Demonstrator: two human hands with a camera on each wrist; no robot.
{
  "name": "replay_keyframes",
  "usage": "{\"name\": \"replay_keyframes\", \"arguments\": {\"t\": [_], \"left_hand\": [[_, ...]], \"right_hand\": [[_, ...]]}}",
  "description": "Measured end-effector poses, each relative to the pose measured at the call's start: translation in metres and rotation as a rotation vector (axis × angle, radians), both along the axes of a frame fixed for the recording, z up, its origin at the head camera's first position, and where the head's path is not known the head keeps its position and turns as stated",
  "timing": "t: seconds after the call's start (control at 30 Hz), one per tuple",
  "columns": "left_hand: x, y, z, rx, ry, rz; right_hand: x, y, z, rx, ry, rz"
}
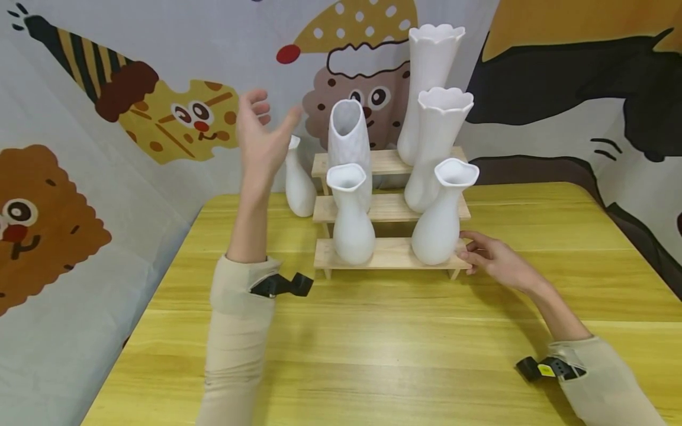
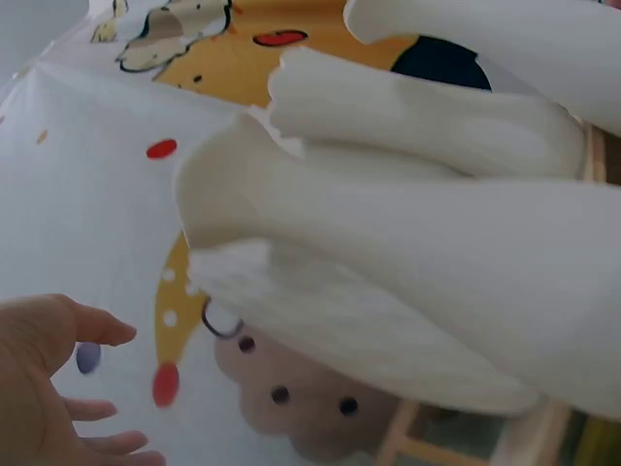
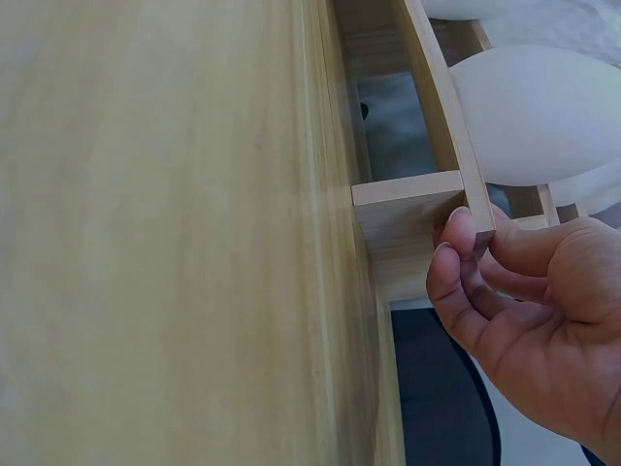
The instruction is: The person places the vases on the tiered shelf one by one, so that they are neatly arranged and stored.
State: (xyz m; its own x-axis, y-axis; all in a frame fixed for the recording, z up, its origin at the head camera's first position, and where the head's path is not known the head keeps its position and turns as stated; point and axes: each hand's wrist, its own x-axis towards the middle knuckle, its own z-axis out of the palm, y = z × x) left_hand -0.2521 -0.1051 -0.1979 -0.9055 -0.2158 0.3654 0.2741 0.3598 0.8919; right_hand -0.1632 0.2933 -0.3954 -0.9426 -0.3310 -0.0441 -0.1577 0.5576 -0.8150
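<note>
A three-tier wooden display stand (image 1: pixel 393 253) carries several white vases. My right hand (image 1: pixel 495 261) pinches the right end of its lowest board, thumb above and fingers curled beneath, as the right wrist view shows. Two pear-shaped vases (image 1: pixel 354 235) stand upright on that board. Higher up are a slant-mouthed vase (image 1: pixel 348 145) at the left and two scalloped-rim vases (image 1: pixel 438 139) at the right. My left hand (image 1: pixel 263 135) is raised with fingers spread, holding nothing. Just right of it, a slim white vase (image 1: pixel 301 192) stands on the table, left of the stand.
The stand sits toward the back of a yellow wood-grain table (image 1: pixel 373 355). Behind hangs a cloth backdrop (image 1: pixel 186 35) with cartoon food figures. Black camera mounts (image 1: pixel 282 285) are strapped at both beige sleeves.
</note>
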Motion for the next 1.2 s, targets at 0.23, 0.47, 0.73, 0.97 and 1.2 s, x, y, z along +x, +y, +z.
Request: {"name": "replay_keyframes", "arguments": {"t": [0.23, 0.47, 0.73, 0.97, 1.2], "left_hand": [[-0.009, -0.018, -0.031, 0.001, 0.002, 0.021], [-0.021, -0.030, -0.062, 0.014, -0.013, 0.036], [-0.040, -0.039, -0.094, 0.045, -0.012, 0.048], [-0.053, -0.042, -0.116, 0.068, -0.034, 0.037], [-0.064, -0.039, -0.128, 0.051, -0.083, 0.005]], "right_hand": [[0.000, 0.000, 0.000, -0.003, -0.005, 0.002], [-0.001, 0.000, 0.000, -0.005, -0.009, -0.003], [-0.001, 0.000, 0.000, -0.016, -0.020, 0.000], [0.000, -0.001, 0.000, -0.029, -0.039, -0.005], [0.000, 0.000, 0.000, -0.021, -0.024, -0.007]]}}
